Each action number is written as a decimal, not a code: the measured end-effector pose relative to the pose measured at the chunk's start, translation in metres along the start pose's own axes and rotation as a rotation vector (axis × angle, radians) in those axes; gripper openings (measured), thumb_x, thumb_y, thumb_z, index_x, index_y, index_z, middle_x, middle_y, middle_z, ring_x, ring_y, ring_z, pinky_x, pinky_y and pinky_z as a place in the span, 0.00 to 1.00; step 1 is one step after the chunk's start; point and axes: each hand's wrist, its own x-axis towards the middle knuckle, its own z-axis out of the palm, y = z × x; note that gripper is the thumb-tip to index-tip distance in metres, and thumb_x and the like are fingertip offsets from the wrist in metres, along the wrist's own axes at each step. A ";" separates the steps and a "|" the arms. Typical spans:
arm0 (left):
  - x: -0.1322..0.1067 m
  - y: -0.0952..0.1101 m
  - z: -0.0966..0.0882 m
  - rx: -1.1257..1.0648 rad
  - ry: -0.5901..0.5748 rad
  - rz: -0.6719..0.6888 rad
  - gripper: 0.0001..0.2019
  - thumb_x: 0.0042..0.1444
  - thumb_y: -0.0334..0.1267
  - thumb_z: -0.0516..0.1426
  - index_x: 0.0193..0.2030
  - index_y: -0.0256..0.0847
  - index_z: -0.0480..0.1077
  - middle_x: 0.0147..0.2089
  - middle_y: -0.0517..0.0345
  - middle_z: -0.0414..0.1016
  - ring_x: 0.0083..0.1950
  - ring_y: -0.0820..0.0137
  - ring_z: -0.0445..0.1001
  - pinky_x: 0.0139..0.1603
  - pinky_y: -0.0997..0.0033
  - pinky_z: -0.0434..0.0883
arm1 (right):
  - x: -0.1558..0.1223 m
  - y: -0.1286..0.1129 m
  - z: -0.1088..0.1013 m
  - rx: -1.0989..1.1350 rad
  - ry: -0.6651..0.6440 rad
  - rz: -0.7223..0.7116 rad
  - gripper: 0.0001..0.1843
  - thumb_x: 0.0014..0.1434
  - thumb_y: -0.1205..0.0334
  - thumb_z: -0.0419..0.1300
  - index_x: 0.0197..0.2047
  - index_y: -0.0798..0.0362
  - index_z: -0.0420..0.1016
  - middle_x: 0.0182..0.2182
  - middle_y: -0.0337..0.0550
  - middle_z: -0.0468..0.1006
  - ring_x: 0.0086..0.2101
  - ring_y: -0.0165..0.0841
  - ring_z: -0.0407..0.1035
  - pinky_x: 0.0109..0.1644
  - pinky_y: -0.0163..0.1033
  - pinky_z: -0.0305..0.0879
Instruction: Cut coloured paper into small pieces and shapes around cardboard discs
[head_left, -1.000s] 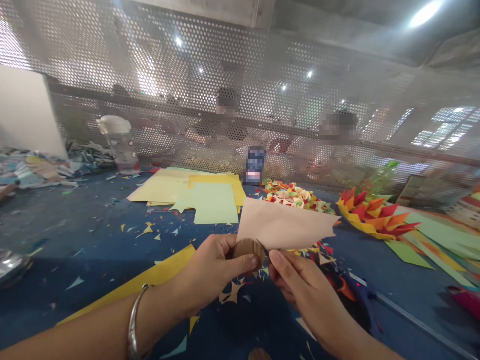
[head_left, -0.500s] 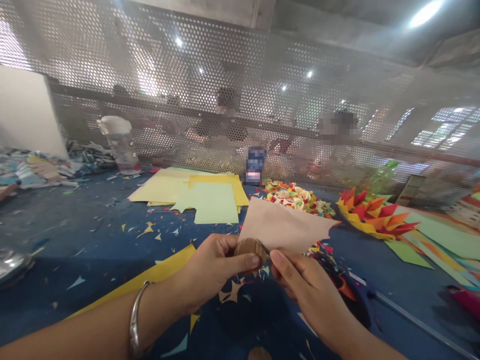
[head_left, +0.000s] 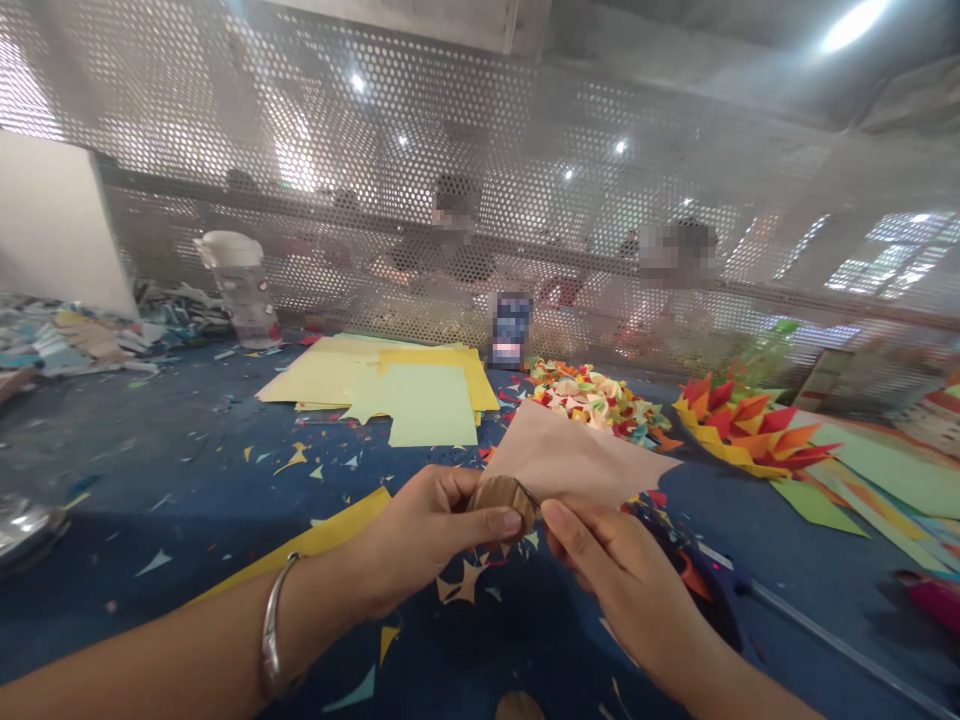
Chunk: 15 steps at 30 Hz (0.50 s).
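Note:
My left hand (head_left: 427,535) pinches a small round brown paper disc (head_left: 504,496) between thumb and fingers. A pale pink paper sheet (head_left: 577,460) with a jagged right edge rises from behind the disc and leans away from me. My right hand (head_left: 607,570) is closed close beside the disc, and a thin dark tip, perhaps of scissors, shows at its thumb against the paper; the rest of that tool is hidden. A metal bangle (head_left: 274,625) sits on my left wrist.
On the blue table (head_left: 150,470) lie yellow and green sheets (head_left: 397,390), a yellow sheet (head_left: 337,535), paper scraps, a heap of coloured folded pieces (head_left: 592,395), a red-orange spiky paper ring (head_left: 750,430), a lidded cup (head_left: 240,285) and a glue gun (head_left: 712,590). Two people sit behind the perforated screen.
The pink sheet has tipped lower and farther away from me. Both hands stay at the disc, almost unmoved.

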 end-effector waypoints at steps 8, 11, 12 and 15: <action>0.000 -0.003 -0.001 0.012 0.013 -0.032 0.10 0.56 0.39 0.60 0.29 0.34 0.71 0.26 0.63 0.64 0.29 0.76 0.59 0.32 0.74 0.56 | 0.000 -0.002 -0.001 0.023 0.004 0.000 0.22 0.67 0.47 0.47 0.26 0.52 0.58 0.21 0.31 0.52 0.21 0.25 0.46 0.21 0.32 0.44; -0.001 -0.003 -0.001 0.017 0.022 -0.050 0.10 0.56 0.39 0.61 0.29 0.34 0.72 0.26 0.64 0.64 0.28 0.77 0.59 0.31 0.75 0.56 | -0.001 -0.003 0.000 0.031 0.005 -0.009 0.23 0.68 0.47 0.47 0.25 0.52 0.58 0.21 0.31 0.51 0.20 0.25 0.46 0.21 0.32 0.43; -0.001 -0.002 0.000 0.011 0.034 -0.053 0.09 0.55 0.39 0.61 0.30 0.34 0.72 0.26 0.64 0.64 0.28 0.77 0.59 0.31 0.76 0.56 | -0.001 -0.002 0.000 0.035 0.004 -0.010 0.22 0.68 0.47 0.47 0.25 0.51 0.58 0.21 0.31 0.51 0.20 0.25 0.45 0.21 0.32 0.43; -0.001 0.000 0.002 -0.035 0.079 -0.029 0.08 0.53 0.38 0.63 0.37 0.36 0.72 0.31 0.63 0.68 0.30 0.77 0.62 0.33 0.76 0.59 | 0.001 0.001 0.000 0.046 0.017 0.000 0.22 0.67 0.47 0.48 0.26 0.51 0.58 0.21 0.31 0.51 0.21 0.25 0.45 0.20 0.32 0.43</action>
